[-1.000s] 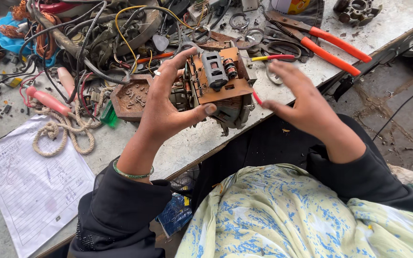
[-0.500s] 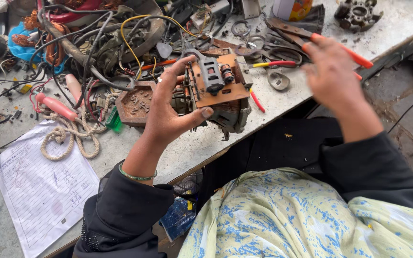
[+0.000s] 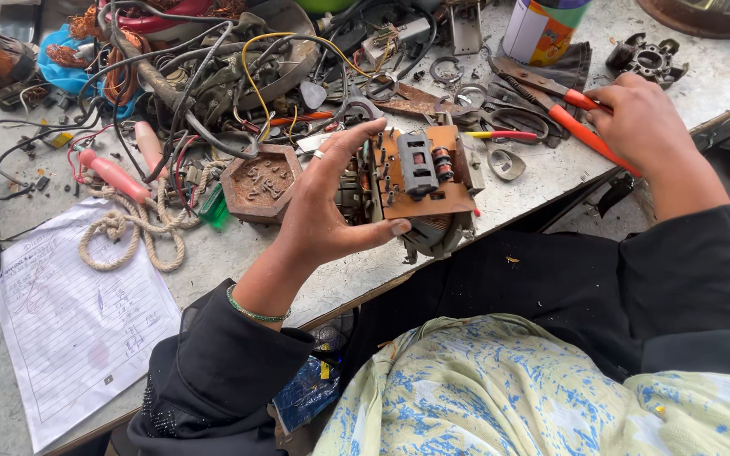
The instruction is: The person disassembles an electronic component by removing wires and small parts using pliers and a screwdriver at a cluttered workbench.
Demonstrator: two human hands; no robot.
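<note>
My left hand (image 3: 331, 203) grips a rusty electrical assembly (image 3: 420, 181), a brown board with a grey block and small coils on it, held up just above the bench edge. My right hand (image 3: 640, 118) reaches to the far right of the bench and rests on the orange handles of a pair of pliers (image 3: 572, 114), fingers curled over them. The pliers lie on the grey bench top (image 3: 238, 262).
A tangle of wires (image 3: 213, 76), a hexagonal rusty tray (image 3: 259, 181), a coiled rope (image 3: 128, 232), a pink-handled tool (image 3: 111, 173), a written paper sheet (image 3: 78, 321), a spray can (image 3: 542, 29) and metal rings (image 3: 509, 160) crowd the bench.
My right hand has left the assembly and moved up and to the right, onto the orange-handled pliers. My left hand keeps holding the assembly in about the same place.
</note>
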